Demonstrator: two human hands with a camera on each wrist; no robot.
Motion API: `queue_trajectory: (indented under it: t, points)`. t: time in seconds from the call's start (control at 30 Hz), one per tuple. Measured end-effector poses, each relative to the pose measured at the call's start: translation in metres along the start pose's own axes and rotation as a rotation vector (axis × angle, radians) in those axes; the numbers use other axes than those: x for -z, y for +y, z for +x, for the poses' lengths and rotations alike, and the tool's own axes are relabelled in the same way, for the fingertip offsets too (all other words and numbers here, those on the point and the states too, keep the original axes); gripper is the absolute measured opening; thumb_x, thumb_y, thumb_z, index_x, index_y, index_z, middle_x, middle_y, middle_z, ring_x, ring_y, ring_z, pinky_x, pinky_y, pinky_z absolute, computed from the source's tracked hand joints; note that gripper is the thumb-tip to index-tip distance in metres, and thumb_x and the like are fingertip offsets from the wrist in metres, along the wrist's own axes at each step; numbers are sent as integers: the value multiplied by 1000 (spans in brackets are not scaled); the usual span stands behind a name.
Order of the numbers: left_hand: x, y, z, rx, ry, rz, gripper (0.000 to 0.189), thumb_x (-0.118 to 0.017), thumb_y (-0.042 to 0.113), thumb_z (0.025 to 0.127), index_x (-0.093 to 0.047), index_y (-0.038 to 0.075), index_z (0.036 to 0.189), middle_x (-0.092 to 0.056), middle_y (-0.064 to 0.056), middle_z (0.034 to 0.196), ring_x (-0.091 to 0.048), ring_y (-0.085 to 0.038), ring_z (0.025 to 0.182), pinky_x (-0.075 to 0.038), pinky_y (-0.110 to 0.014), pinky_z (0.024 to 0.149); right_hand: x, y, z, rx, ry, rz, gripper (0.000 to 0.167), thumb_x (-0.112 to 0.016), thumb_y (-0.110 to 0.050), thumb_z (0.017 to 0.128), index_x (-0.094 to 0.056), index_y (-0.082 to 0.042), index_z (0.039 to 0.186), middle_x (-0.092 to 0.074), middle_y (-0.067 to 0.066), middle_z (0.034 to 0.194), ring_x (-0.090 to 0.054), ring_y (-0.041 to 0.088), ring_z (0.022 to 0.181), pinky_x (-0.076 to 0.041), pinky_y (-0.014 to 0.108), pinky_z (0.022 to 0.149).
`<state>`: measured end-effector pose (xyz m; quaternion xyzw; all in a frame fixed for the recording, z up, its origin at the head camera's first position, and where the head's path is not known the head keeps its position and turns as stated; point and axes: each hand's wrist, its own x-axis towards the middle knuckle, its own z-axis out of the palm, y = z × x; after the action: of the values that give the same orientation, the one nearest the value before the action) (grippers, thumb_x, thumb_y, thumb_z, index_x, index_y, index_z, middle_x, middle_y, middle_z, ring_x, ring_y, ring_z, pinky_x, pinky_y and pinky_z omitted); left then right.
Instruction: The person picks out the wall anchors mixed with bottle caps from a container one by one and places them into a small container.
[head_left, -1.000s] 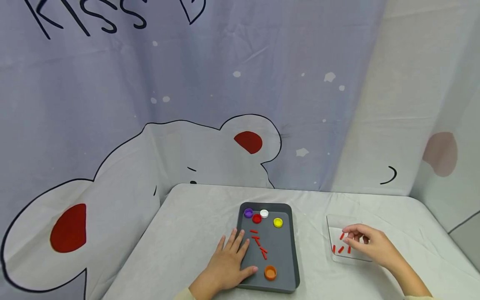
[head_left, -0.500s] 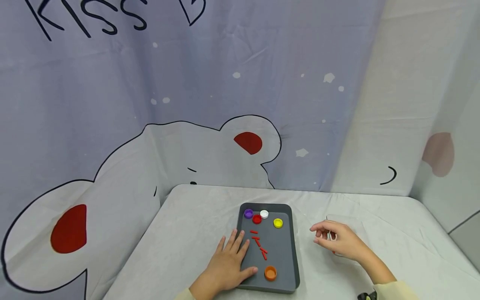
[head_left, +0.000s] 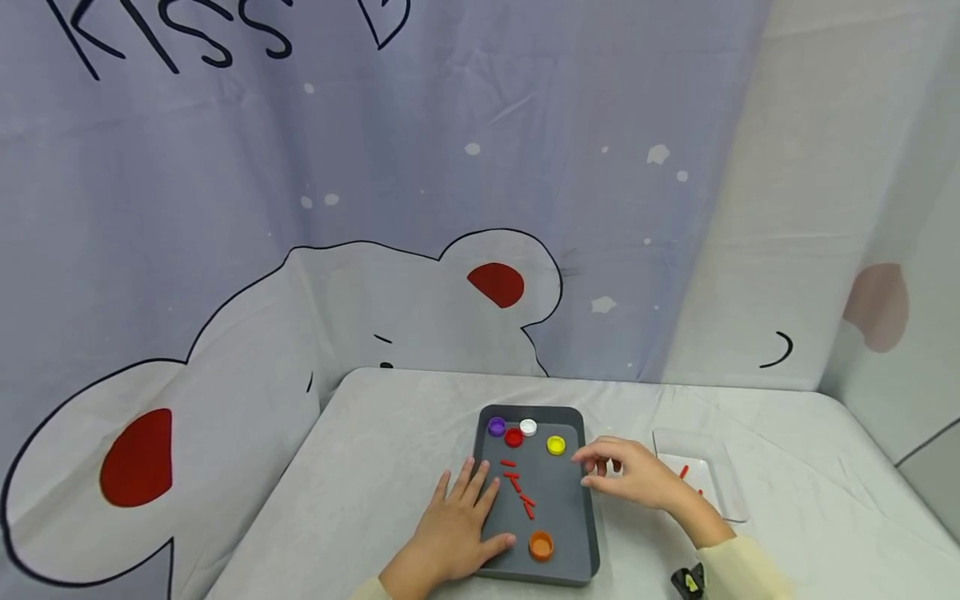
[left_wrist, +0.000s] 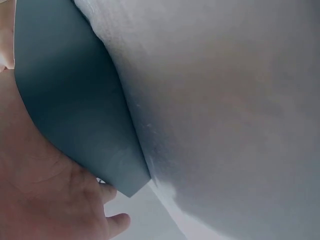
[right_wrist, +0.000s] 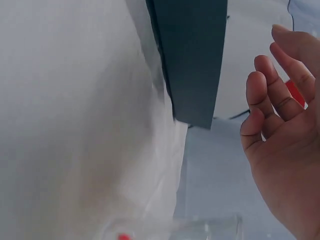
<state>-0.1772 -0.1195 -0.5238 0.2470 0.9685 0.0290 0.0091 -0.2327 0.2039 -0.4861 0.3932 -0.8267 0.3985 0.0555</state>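
In the head view, my left hand [head_left: 453,533] rests with straight, spread fingers on the left edge of the grey tray [head_left: 570,517]. Several short red sticks [head_left: 528,502] lie down the tray's middle. My right hand [head_left: 630,475] hovers at the tray's right rim, fingers loosely bent, thumb and index finger apart. Nothing shows between them. In the right wrist view, the palm and bent fingers of that hand [right_wrist: 285,120] appear beside the tray's side. A clear plastic box [head_left: 731,483] stands right of the hand, with red sticks [head_left: 684,472] inside, partly hidden by the arm.
Purple [head_left: 497,427], red [head_left: 513,437], white [head_left: 528,427] and yellow [head_left: 556,445] round caps sit at the tray's far end. An orange cap [head_left: 541,546] lies near its front. A white cloth [head_left: 405,433] covers the table; a printed curtain hangs behind.
My right hand has moved left from over the clear box to the tray's right rim. The left hand, the caps and the sticks on the tray have stayed put.
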Motion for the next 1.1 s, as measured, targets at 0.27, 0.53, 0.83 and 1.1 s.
queue_trajectory:
  t: [0.27,0.53,0.83,1.1]
  points:
    - [3,2,-1,6,3,-4,88,-38,77,94,-40,14,157,-26,-10,167,-13,-34,156,-22,-61,119,-18,-4,20,-11,-113,33,21,-79,-13,89,-75,-9,110,-66,2,88,-59,11,76,-52,29,66]
    - [9,4,-2,14,-18,-4,88,-41,75,95,-36,14,159,-24,-9,168,-13,-33,156,-22,-60,119,-35,-4,37,-31,-251,-17,19,-77,-12,90,-76,-8,109,-67,0,89,-58,8,78,-53,26,70]
    - [5,3,-3,3,-6,-1,87,-42,74,95,-36,14,159,-24,-9,168,-13,-34,156,-25,-61,118,-46,-6,52,-93,-412,-75,23,-81,-12,85,-77,-12,108,-65,-7,87,-57,1,78,-50,21,74]
    - [2,2,-1,7,-6,7,87,-42,74,95,-35,15,159,-23,-8,168,-12,-33,156,-26,-60,118,-51,-2,62,-97,-498,-105,31,-81,-12,86,-75,-15,116,-65,-4,90,-57,6,77,-49,20,73]
